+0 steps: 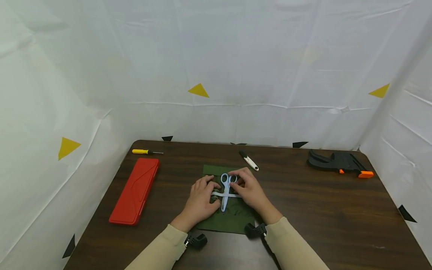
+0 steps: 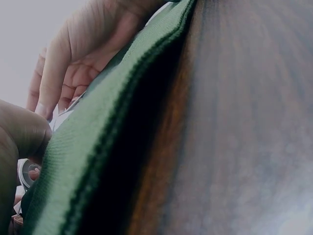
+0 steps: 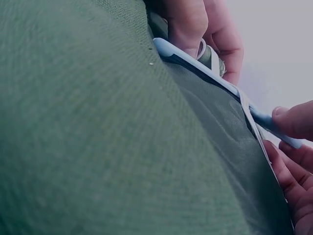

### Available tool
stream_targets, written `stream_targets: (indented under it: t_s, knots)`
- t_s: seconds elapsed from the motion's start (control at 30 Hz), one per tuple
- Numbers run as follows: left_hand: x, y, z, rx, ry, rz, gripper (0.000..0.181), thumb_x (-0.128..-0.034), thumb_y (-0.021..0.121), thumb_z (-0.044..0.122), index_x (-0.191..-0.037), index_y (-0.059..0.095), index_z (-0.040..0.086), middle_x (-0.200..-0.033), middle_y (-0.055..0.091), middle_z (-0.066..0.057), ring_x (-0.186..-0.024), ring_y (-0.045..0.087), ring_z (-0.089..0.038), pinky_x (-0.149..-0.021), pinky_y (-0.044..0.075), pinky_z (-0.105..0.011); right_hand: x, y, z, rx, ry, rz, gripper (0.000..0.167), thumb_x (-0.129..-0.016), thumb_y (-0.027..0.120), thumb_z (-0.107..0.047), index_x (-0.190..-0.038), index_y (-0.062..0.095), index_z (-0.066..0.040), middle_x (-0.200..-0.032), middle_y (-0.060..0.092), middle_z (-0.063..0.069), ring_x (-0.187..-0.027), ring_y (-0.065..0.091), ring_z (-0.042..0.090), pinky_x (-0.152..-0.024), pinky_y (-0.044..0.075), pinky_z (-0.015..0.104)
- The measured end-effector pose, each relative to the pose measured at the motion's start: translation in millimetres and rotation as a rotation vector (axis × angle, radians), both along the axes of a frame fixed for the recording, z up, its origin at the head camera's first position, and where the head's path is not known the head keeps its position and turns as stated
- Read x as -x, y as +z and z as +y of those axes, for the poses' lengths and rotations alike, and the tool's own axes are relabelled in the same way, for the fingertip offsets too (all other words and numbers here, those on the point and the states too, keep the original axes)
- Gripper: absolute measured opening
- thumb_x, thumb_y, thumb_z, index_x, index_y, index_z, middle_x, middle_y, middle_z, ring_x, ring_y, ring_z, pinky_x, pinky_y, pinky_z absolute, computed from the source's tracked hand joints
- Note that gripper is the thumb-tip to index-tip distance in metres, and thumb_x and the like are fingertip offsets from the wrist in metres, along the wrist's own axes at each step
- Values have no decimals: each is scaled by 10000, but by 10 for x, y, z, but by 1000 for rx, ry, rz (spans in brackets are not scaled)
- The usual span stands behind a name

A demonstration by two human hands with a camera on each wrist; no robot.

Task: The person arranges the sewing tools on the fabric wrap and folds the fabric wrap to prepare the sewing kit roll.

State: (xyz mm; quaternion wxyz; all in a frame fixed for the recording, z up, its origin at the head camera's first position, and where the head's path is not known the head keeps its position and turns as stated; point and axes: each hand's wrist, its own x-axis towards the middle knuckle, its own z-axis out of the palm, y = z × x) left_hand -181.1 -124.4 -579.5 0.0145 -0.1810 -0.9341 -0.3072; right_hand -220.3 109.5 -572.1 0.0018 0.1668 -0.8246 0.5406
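A green cloth organizer [image 1: 224,224] lies on the table with a white elastic band [image 1: 233,195] across it. Pale blue scissors [image 1: 225,197] sit under the band, handles away from me and blades toward me. My right hand [image 1: 251,191] pinches the scissors' right handle loop between thumb and fingers; the right wrist view shows the thumb on the scissors [image 3: 205,71]. To the left, my left hand [image 1: 201,198] holds a small green spool [image 1: 215,195] between thumb and fingers, with the band passing over it. Its fingers partly hide the spool.
A red case [image 1: 135,191] and a yellow-handled screwdriver [image 1: 141,151] lie at the left. Beyond the cloth is a white thread snipper with a black cap [image 1: 249,161]. A black and orange clamp [image 1: 339,163] lies at the far right. White sheeting encloses the table's back and sides.
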Motion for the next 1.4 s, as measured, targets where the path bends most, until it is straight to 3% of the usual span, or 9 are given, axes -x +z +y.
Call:
stream_targets:
  t_s: [0.3,0.5,0.6,0.9,1.03,1.4]
  knots:
    - [14,-22,5,19,16,30,477,-920,739,266,-1335,558,118,-1659,459,-119,-1594,367,-361,-1282,302,-624,-12,-6,2,-63,6,10,395,-1033,746,-58,-1421,685,-105,-1288,605,109,-976,648,183,-801,574,290]
    - [12,-12,1,36,18,16,543,-929,727,285,-1415,573,97,-1675,447,-113,-1599,361,-355,-1293,292,-620,-21,3,-3,-202,69,141,396,-1017,771,-72,-1408,709,-97,-1430,595,137,-1291,610,319,-1065,549,522]
    - [15,-13,2,44,18,10,525,-946,720,284,-1421,586,105,-1683,440,-108,-1604,356,-352,-1302,284,-617,-22,-4,-12,-251,95,188,382,-1009,785,-82,-1386,730,-100,-1507,571,154,-1392,535,375,-1111,505,587]
    - [6,-7,10,33,20,10,498,-950,706,268,-1407,593,105,-1675,450,-114,-1597,367,-355,-1302,284,-617,-51,-11,-16,-294,124,220,279,-1010,783,-86,-1283,790,-140,-1363,648,97,-1252,565,299,-981,514,511]
    - [7,-12,9,32,21,9,495,-949,705,267,-1406,593,111,-1676,449,-108,-1600,365,-352,-1303,282,-618,-44,-31,-11,-302,130,254,262,-999,792,-71,-1246,805,-153,-1348,646,102,-1229,568,299,-974,518,509]
    - [13,-19,8,45,23,14,500,-953,713,271,-1413,596,116,-1674,451,-102,-1598,368,-350,-1298,290,-619,-45,-29,-17,-294,140,236,260,-1002,785,-56,-1234,807,-171,-1360,624,99,-1255,548,303,-1004,507,523]
